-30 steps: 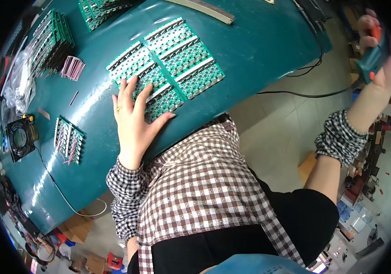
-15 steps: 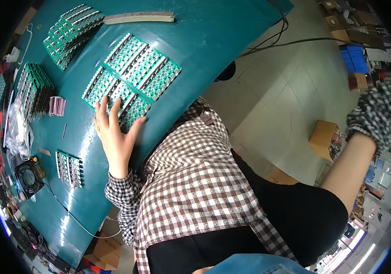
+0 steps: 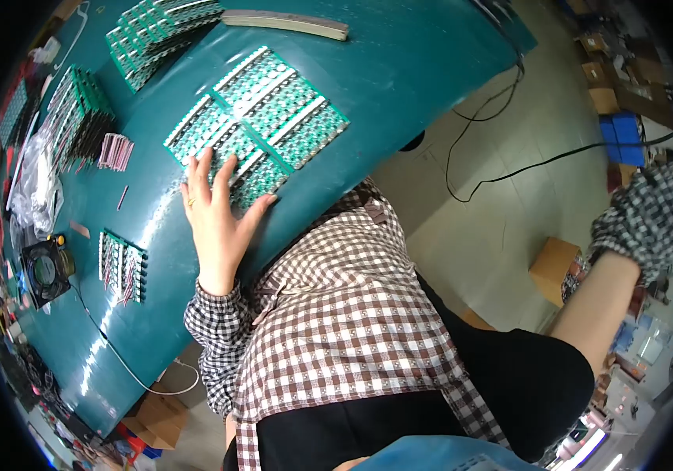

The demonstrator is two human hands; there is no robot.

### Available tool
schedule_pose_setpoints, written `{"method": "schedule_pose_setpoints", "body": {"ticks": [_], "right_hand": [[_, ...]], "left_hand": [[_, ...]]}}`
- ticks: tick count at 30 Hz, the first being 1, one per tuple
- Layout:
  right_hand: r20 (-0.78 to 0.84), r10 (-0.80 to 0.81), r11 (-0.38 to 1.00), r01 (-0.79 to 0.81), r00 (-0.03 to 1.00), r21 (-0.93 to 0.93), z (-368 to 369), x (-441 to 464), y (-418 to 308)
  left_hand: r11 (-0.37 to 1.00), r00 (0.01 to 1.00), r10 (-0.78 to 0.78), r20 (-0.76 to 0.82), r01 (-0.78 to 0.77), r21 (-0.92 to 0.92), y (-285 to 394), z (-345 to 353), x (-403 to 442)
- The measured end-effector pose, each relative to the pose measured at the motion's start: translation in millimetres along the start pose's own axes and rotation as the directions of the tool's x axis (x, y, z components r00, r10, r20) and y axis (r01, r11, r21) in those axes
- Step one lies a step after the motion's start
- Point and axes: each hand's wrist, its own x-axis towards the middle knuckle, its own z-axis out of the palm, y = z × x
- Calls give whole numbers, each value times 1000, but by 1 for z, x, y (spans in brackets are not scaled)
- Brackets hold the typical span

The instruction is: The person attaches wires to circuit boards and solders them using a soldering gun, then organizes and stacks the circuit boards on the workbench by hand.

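Note:
My left hand (image 3: 220, 224) rests on the near panel of the green circuit boards (image 3: 293, 118), which lie flat on the green table. Its fingers are spread, with the fingertips on the panel and the thumb by its near edge. The boards carry rows of small parts and white strips, and dark seams divide them. Some of the near panel is hidden under the fingers. My right arm is raised at the right edge, in a checkered sleeve (image 3: 643, 224); its hand lies outside the picture.
Stacked green boards (image 3: 156, 39) and upright boards (image 3: 81, 114) stand on the table (image 3: 368, 86). Nearby are a long bar (image 3: 285, 23), a bundle of pink wires (image 3: 116, 151), a small wired board (image 3: 122, 267) and a black fan (image 3: 44, 271). A black cable (image 3: 541, 166) hangs over the floor.
The view has shifted, so the boards and table sit further right in it. My left hand stays spread on the near panel. The black cable now hangs in a lower, wider loop.

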Motion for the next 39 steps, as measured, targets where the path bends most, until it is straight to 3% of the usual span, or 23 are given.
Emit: {"method": "schedule_pose_setpoints", "body": {"ticks": [6, 8, 9, 11, 15, 19, 27, 36, 39], "right_hand": [[149, 18, 1000, -20, 989, 14, -3, -3, 54], [136, 49, 995, -60, 989, 80, 2, -15, 111], [82, 89, 980, -102, 993, 170, 27, -18, 146], [169, 173, 968, -200, 970, 154, 37, -7, 198], [185, 276, 931, -310, 943, 193, 71, 0, 250], [178, 320, 910, -354, 931, 215, 67, 2, 259], [46, 309, 929, -311, 950, 199, 66, -6, 256], [21, 325, 940, -325, 945, 104, 83, 0, 264], [0, 301, 952, -300, 954, 52, 88, -4, 262]], "left_hand": [[994, 999, -6, -32, 2, -112, 4, -25, -2], [951, 994, -4, -113, -31, -306, -1, -32, -3], [950, 974, -38, -223, -34, -310, 0, -46, -2], [949, 885, -164, -435, 22, -313, -25, -83, -1], [956, 747, -274, -605, 141, -258, -76, -129, 24], [955, 784, -297, -545, 232, -187, -132, -97, 61], [957, 815, -289, -502, 258, -133, -139, -97, 68], [946, 785, -312, -535, 205, -250, -135, -107, 66], [877, 774, -440, -455, 262, -403, -116, -115, 62]]}}
